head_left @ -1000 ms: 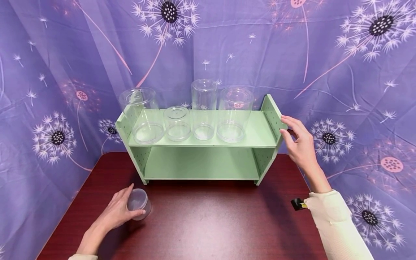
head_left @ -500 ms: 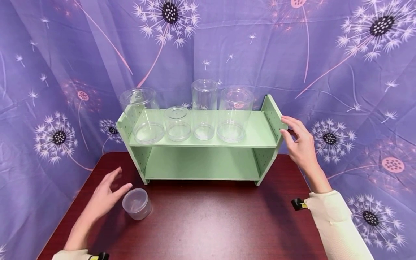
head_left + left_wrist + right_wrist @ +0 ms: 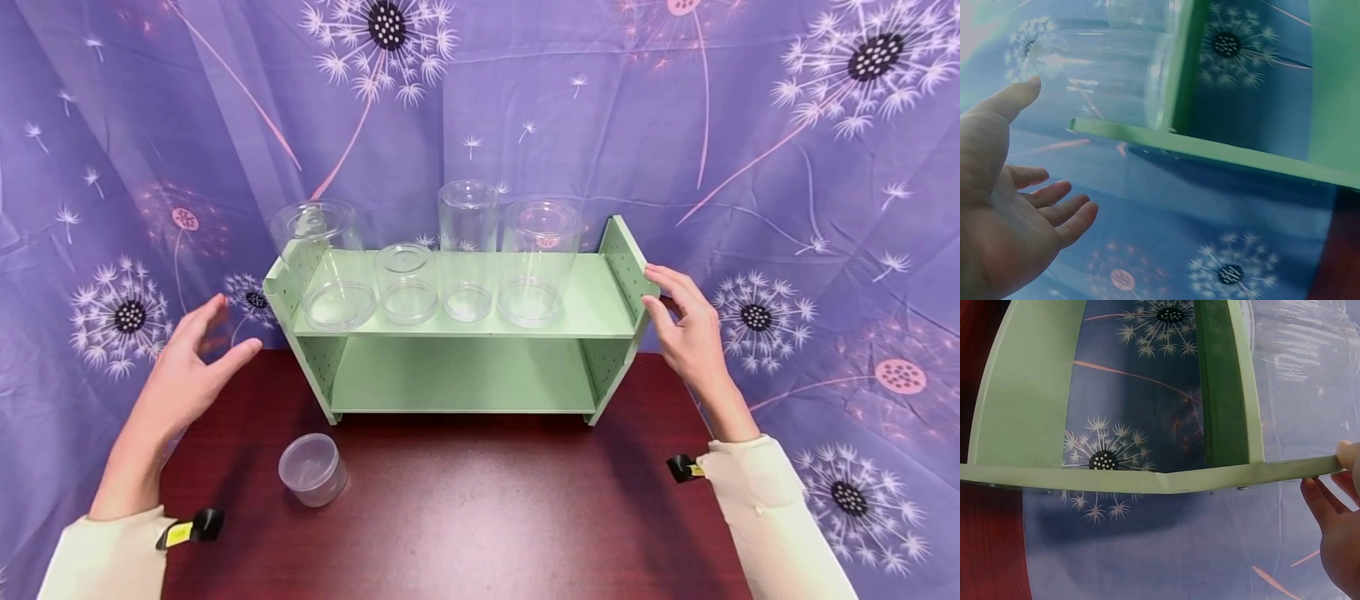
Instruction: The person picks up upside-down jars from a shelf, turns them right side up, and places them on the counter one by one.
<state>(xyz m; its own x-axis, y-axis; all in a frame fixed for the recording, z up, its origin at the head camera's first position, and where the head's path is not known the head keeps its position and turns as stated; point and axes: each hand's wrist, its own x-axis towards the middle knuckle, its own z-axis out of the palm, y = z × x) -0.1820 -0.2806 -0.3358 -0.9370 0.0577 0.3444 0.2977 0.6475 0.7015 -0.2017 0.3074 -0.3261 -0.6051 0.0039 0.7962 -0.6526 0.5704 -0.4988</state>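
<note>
Left hand [image 3: 183,375] spread beside the shelf [image 3: 457,375], right hand [image 3: 688,329] pinching its far end.
The left hand, holding nothing, hovers just off the shelf's left end; a small cup [image 3: 311,473] stands on the table [image 3: 487,517] in front. The shelf stands at the table's back, four clear jars [image 3: 467,246] on its upper board; it looks stiff and fairly light, the jars smooth and liable to slide, so the end panels seem the surest hold. The right hand's thumb and fingers straddle the right panel's edge.
</note>
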